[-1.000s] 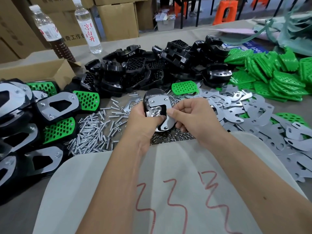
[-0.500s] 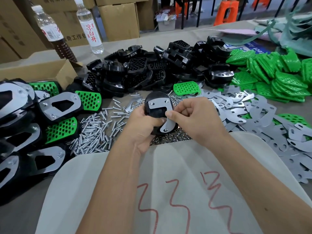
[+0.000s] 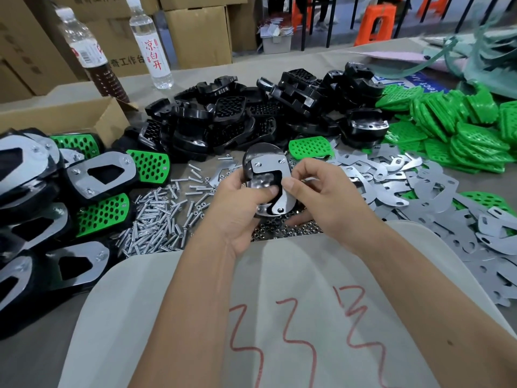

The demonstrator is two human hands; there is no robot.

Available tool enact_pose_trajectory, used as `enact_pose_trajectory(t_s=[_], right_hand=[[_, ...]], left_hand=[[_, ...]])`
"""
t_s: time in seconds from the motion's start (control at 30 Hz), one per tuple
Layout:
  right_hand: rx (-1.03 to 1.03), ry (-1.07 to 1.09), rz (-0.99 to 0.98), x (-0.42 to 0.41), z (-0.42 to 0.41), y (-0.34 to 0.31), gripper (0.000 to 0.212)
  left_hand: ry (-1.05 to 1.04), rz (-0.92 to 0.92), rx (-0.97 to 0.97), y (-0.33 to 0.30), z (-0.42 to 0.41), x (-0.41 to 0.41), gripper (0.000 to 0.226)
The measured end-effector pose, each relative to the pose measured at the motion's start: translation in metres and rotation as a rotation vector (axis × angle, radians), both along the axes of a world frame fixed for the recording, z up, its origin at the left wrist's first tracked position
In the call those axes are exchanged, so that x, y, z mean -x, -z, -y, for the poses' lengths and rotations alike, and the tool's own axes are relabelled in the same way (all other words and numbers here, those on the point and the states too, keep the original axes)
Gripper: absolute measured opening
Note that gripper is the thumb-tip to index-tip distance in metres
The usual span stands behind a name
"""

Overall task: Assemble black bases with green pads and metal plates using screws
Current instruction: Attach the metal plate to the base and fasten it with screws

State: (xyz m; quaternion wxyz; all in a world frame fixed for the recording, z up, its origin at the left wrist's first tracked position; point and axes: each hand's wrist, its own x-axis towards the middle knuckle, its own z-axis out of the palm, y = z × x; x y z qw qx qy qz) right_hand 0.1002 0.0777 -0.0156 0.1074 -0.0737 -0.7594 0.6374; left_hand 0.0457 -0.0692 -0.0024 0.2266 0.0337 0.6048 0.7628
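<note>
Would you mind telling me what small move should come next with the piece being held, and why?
Probably fasten the plate's near end. The left hand grips the black base with the metal plate on it; two screw heads show at the far end, while the near hole looks unfilled. The right hand pinches the plate's edge, and the loose screws lie just left.

Single view only, camera on my head, wide-angle, edges bowed. Faces forward and down over table (image 3: 279,61). My forearms enter from bottom edge; left hand (image 3: 237,203) and right hand (image 3: 321,197) sit close, at frame centre. My lap fills lower frame. Far table edge, cardboard boxes (image 3: 198,35) and orange stool (image 3: 375,26) lie along top edge, well off. Finished assemblies (image 3: 103,175) run off left edge; green pads (image 3: 461,127) reach right edge.
</note>
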Motion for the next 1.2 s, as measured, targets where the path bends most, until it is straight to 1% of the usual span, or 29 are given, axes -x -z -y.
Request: enact_pose_trajectory(t_s=[0.1,0.2,0.23,0.33,0.4,0.5,0.7,0.87,1.07,1.2], right_hand=[[0.042,0.002,-0.035,0.0,0.0,-0.001,0.02],[0.099,0.037,-0.075,0.0,-0.002,-0.001,0.021],[0.122,0.057,-0.083,0.0,-0.002,-0.001,0.022],[0.149,0.106,-0.086,0.001,-0.003,0.0,0.024],[0.128,0.12,-0.081,0.001,-0.001,0.0,0.024],[0.126,0.139,-0.058,0.001,0.003,0.0,0.022],[0.164,0.182,-0.032,0.001,0.007,0.002,0.026],[0.178,0.216,-0.008,0.001,0.01,0.002,0.024],[0.208,0.244,-0.031,0.001,0.01,-0.001,0.025],[0.177,0.267,-0.034,0.002,0.011,0.001,0.024]], left_hand=[[-0.013,-0.09,0.076,0.001,0.0,0.0,0.032],[-0.025,-0.314,0.276,0.001,-0.001,0.0,0.02],[-0.011,-0.351,0.31,0.001,-0.001,-0.001,0.018],[0.022,-0.293,0.259,0.002,-0.001,-0.001,0.011],[0.028,-0.253,0.24,0.002,0.001,-0.001,0.018],[0.058,-0.213,0.244,0.001,0.002,-0.001,0.021],[0.095,-0.233,0.297,0.002,0.002,0.0,0.024],[0.107,-0.255,0.33,0.004,0.004,0.0,0.019],[0.071,-0.251,0.267,0.006,-0.003,-0.004,0.024],[0.072,-0.211,0.255,0.005,-0.003,-0.002,0.029]])
